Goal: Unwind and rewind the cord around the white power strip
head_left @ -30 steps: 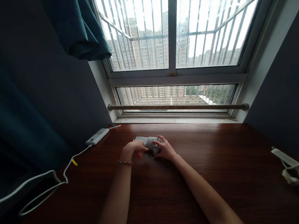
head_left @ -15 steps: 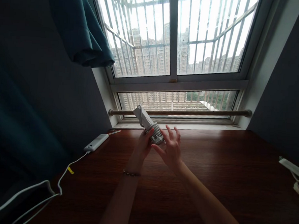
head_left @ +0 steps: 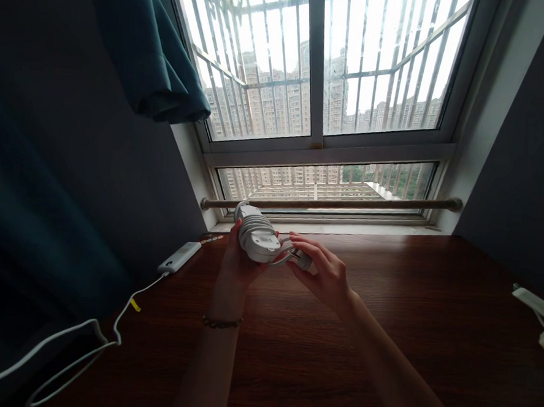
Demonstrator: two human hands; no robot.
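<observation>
Two hands at work, one cord-wrapped white power strip [head_left: 258, 236] held up over the brown tabletop [head_left: 299, 359]: left hand [head_left: 237, 260] clasps it, right hand [head_left: 325, 273] pinches one plug [head_left: 304, 261], fingers partly covering it. Two more white devices flank them, one corded at left [head_left: 179, 257], one at the right edge [head_left: 535, 303]; one rail [head_left: 355, 203] crosses the window [head_left: 315, 143].

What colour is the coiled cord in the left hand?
The coiled cord is white, slightly greyish in shade; see the head view.
</observation>
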